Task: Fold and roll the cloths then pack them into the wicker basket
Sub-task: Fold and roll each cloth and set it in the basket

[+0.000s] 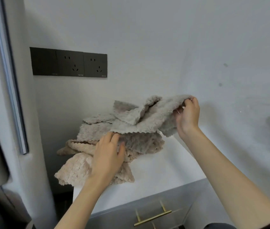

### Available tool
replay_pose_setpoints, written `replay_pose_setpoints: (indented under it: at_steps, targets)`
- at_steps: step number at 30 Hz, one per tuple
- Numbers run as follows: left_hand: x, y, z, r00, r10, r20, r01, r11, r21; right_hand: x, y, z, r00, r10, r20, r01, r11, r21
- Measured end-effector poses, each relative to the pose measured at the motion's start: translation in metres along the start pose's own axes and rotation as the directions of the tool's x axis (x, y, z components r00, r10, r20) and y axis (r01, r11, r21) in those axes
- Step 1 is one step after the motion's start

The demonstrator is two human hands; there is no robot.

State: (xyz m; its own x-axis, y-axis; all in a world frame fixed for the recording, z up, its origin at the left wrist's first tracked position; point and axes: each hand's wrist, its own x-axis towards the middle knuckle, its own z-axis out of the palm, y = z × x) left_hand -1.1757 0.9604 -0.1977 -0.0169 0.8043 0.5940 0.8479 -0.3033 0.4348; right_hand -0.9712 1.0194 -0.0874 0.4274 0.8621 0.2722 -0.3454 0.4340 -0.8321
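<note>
Fluffy, matt fleece cloths (97, 134) lie on a smooth white top (160, 169); the drawer handle (152, 218) looks like brushed brass.

Several cloths (147, 116), two hands (107, 156) (188, 113), two sockets (72, 64) (96, 65)
</note>
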Motion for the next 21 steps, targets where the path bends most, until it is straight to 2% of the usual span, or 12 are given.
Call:
replay_pose_setpoints:
  at_steps: [3, 6, 8, 10, 12, 14, 16, 18, 21]
  targets:
    - [-0.003, 0.011, -0.002, 0.992, -0.007, -0.126, -0.006, 0.995, -0.103, -0.001, -0.003, -0.029, 0.994, 0.067, -0.082, -0.076, 0.991, -0.114]
    - [-0.005, 0.019, 0.004, 0.990, -0.023, -0.137, 0.002, 0.989, -0.149, -0.011, 0.008, -0.058, 0.978, 0.197, -0.075, -0.211, 0.927, -0.310]
    - [-0.007, 0.020, 0.013, 0.999, 0.029, 0.035, -0.024, 0.993, -0.112, -0.021, 0.019, -0.074, 0.954, 0.293, -0.070, -0.298, 0.884, -0.360]
    - [-0.010, 0.018, 0.024, 0.960, 0.105, 0.261, -0.117, 0.993, 0.031, -0.029, 0.030, -0.088, 0.940, 0.331, -0.082, -0.334, 0.848, -0.412]
    - [-0.013, 0.017, 0.039, 0.930, 0.095, 0.354, -0.144, 0.983, 0.114, -0.033, 0.040, -0.101, 0.941, 0.326, -0.094, -0.321, 0.766, -0.557]
    - [-0.013, 0.020, 0.048, 0.951, 0.030, 0.308, -0.057, 0.995, 0.078, -0.034, 0.049, -0.113, 0.947, 0.311, -0.075, -0.268, 0.642, -0.719]
    - [-0.008, 0.021, 0.053, 0.983, -0.025, 0.181, 0.026, 1.000, 0.001, -0.038, 0.055, -0.120, 0.946, 0.322, 0.037, -0.151, 0.538, -0.829]
    - [0.002, 0.020, 0.055, 0.995, -0.051, 0.081, 0.053, 0.998, -0.025, -0.041, 0.059, -0.128, 0.926, 0.348, 0.148, -0.034, 0.465, -0.885]
    - [0.018, 0.015, 0.055, 0.998, -0.023, 0.054, 0.023, 1.000, -0.012, -0.043, 0.058, -0.135, 0.851, 0.490, 0.188, 0.004, 0.353, -0.936]
